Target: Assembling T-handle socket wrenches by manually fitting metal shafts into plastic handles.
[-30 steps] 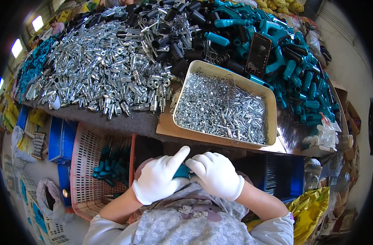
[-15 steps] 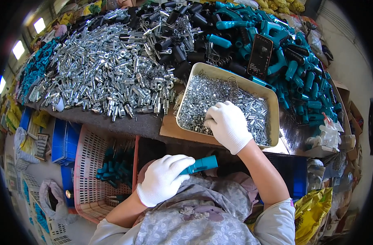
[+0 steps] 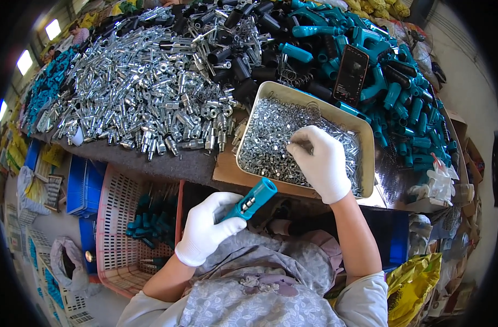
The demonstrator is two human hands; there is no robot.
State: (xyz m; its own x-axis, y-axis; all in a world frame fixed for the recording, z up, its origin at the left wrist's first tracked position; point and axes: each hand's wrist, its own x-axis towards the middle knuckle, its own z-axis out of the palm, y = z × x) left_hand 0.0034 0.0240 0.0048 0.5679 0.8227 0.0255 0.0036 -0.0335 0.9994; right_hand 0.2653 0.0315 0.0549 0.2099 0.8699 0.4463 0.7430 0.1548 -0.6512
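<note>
Teal handle clenched in L hand; R hand fingers curled, prob. pinching nuts in tray.

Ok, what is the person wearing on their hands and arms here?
Both the left hand and the right hand wear plain white knit gloves that end at the wrists, with no visible markings. The forearms are uncovered. Short pale grey sleeves cover the upper arms, matching a grey floral-patterned top.

head-worn fisheye, looking steeply down, close over cluttered worktable
</note>
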